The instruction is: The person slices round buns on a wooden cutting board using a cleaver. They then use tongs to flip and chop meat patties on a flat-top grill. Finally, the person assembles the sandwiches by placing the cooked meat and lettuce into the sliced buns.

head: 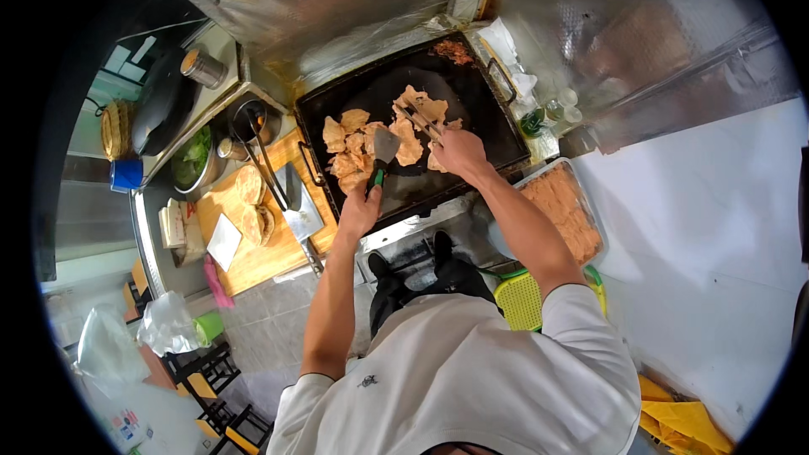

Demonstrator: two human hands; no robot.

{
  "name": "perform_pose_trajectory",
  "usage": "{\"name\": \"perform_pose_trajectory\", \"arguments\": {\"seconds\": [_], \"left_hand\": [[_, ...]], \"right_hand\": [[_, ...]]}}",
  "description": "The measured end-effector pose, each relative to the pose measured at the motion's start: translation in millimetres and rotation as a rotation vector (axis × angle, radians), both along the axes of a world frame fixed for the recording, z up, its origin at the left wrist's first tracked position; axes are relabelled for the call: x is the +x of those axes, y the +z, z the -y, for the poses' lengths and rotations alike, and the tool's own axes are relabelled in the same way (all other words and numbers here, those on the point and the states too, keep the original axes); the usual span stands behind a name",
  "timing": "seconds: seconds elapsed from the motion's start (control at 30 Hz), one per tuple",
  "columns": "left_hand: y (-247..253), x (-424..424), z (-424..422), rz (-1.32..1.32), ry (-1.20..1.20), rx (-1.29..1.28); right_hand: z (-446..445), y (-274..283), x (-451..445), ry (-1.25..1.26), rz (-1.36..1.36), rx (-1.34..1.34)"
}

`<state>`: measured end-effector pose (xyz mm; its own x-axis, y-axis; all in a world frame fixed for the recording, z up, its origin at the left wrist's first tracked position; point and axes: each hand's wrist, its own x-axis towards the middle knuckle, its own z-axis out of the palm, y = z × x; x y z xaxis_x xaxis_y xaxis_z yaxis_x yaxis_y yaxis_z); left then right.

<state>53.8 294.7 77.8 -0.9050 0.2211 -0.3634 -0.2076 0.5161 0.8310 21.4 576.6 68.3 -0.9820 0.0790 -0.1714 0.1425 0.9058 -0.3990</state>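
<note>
My left hand (360, 210) grips the green-and-black handle of a scraper (386, 146). Its metal blade rests against a cluster of pale-brown meat slices (343, 164) on the left half of a black rectangular griddle (493, 123). In my right hand (463, 150) is a pair of metal tongs (418, 119), whose tips reach over larger meat pieces (409, 144) near the griddle's middle. Whether the tips pinch a piece, I cannot tell. A small reddish heap of food (452, 52) lies in the griddle's far right corner.
Left of the griddle, a wooden cutting board (287, 268) carries round flatbreads (251, 186), a cleaver (306, 218) and another pair of tongs (268, 170). Leafy greens fill a metal bowl (197, 158). A tub of raw-looking meat (559, 202) stands at right, near a yellow-green basket (518, 303).
</note>
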Motion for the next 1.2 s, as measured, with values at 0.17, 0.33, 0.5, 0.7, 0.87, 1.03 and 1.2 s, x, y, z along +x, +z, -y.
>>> {"name": "perform_pose_trajectory", "arguments": {"seconds": [0.17, 0.33, 0.5, 0.7, 0.87, 1.03, 1.2], "left_hand": [[25.7, 0.7, 1.3, 0.047, -0.056, -0.014], [11.5, -19.0, -21.1, 0.019, -0.003, 0.02], [1.4, -43.0, -48.1, 0.29, 0.039, 0.098], [27.6, -36.5, -54.5, 0.209, -0.024, 0.076], [9.4, -31.6, -50.8, 0.207, -0.036, 0.048], [7.7, -28.6, -55.2, 0.151, -0.004, 0.026], [3.0, -41.1, -65.5, 0.257, 0.031, 0.109]], "right_hand": [[-19.5, -6.0, 60.5, -0.02, 0.06, -0.005], [-23.3, -3.3, 70.4, -0.097, 0.043, 0.0], [-49.1, -14.7, 63.9, -0.247, 0.001, 0.028], [-53.4, -2.6, 107.5, -0.181, 0.038, 0.01], [-56.0, -1.0, 142.3, -0.178, 0.105, 0.015], [-42.0, 18.3, 130.9, -0.158, 0.092, -0.027], [-40.0, -19.8, 72.1, -0.236, -0.019, -0.022]]}}
